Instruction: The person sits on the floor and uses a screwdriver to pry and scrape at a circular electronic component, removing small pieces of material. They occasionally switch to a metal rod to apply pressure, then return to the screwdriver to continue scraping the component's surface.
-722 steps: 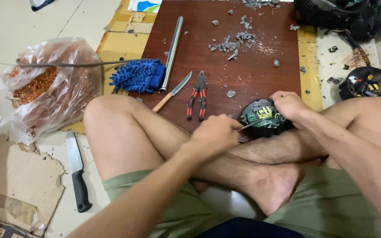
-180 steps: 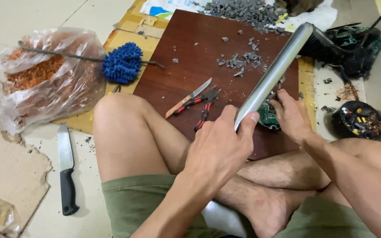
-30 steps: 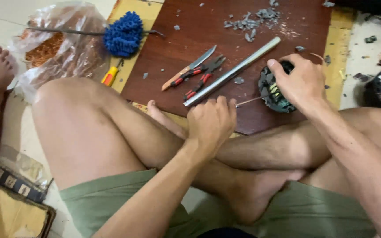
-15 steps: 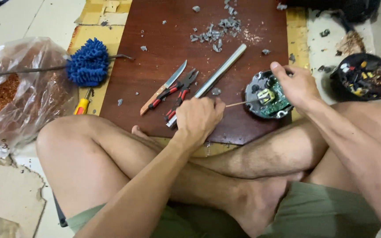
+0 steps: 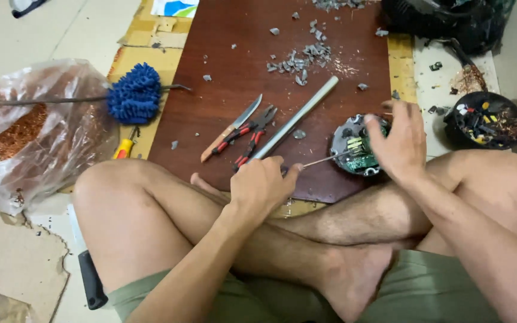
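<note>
**A:** Circuit board (image 5: 359,147) — where is it?

**B:** At the near right corner of the brown wooden board (image 5: 252,90), which I'll use as my landmark. It is round, green inside a dark casing. My right hand (image 5: 400,143) cups its far side, fingers bent over the rim and closed on it. My left hand (image 5: 262,186) is fisted around a thin metal probe (image 5: 329,158) whose tip rests on the circuit board.

**A:** How will it handle?

**B:** Light and stiff, I'd judge, but fragile: small parts stand up from its face and could snap. I'd grip it by the casing edge, never across the middle.

**A:** And what lies around it?

**B:** On the wooden board, left of the circuit board, a metal rod (image 5: 294,118) lies diagonally, with red-handled pliers (image 5: 251,135) and a knife (image 5: 232,127) just beside it. Grey scraps (image 5: 306,55) litter the board's far end. Off its left edge sit a blue duster (image 5: 134,94) and a plastic bag of copper wire (image 5: 28,128); off its right edge, a black bowl of parts (image 5: 484,118). The wooden board rests on cardboard over a pale tiled floor, and I sit cross-legged at its near edge.
</note>
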